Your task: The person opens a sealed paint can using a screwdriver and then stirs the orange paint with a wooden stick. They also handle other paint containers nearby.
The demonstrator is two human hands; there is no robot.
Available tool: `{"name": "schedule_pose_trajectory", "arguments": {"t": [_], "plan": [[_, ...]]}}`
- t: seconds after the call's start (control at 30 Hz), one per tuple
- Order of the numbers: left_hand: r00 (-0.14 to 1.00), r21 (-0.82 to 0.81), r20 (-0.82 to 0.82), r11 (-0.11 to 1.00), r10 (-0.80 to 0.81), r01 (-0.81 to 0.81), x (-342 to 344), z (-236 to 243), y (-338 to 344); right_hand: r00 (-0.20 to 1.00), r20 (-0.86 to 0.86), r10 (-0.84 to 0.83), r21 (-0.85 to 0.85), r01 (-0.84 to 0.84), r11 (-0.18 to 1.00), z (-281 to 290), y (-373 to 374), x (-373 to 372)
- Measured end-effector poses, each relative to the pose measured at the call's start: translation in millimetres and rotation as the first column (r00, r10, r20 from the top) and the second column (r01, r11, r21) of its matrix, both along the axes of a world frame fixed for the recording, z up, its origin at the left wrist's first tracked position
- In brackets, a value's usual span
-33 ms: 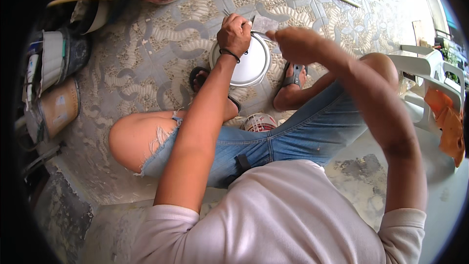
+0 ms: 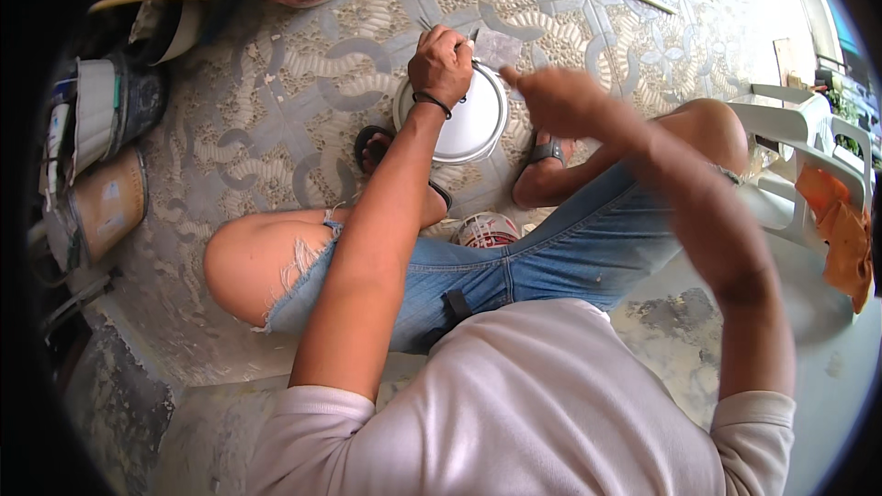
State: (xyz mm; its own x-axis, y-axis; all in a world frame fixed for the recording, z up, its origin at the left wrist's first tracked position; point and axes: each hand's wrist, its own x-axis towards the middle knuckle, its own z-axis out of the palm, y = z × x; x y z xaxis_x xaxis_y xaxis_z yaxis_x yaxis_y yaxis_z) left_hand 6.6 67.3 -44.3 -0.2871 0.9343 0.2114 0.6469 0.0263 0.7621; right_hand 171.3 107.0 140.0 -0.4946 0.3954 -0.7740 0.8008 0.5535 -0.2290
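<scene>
On the patterned floor (image 2: 303,64), between the feet (image 2: 548,149), I see from far away a round white tub (image 2: 473,124); it looks hard and smooth, so I think it won't squash but may slip, it could be heavy if it is full, and its rim (image 2: 506,115) seems the best place to hold. The left hand (image 2: 441,64) is curled tight at its far edge, with a thin dark bit (image 2: 474,35) poking out by the thumb. The right hand (image 2: 560,101) is bent and blurry beside the tub, and I cannot tell if it holds anything.
</scene>
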Motion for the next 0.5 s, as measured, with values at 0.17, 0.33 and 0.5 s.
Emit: {"name": "schedule_pose_trajectory", "arguments": {"t": [0.17, 0.33, 0.5], "plan": [[1.0, 0.024, 0.002, 1.0, -0.02, 0.019, 7, 5, 9, 0.992, -0.113, -0.062, 0.415, 0.103, 0.904, -44, -94, 27], [0.999, 0.031, -0.042, 0.999, -0.02, 0.021, -2, -1, 11, 0.991, -0.094, -0.097, 0.241, 0.117, 0.964, -14, -52, 20], [0.999, 0.045, -0.033, 0.999, -0.028, 0.03, 0, 1, 10, 0.987, -0.16, -0.03, 0.159, 0.056, 0.986, -12, 0, 27]]}}
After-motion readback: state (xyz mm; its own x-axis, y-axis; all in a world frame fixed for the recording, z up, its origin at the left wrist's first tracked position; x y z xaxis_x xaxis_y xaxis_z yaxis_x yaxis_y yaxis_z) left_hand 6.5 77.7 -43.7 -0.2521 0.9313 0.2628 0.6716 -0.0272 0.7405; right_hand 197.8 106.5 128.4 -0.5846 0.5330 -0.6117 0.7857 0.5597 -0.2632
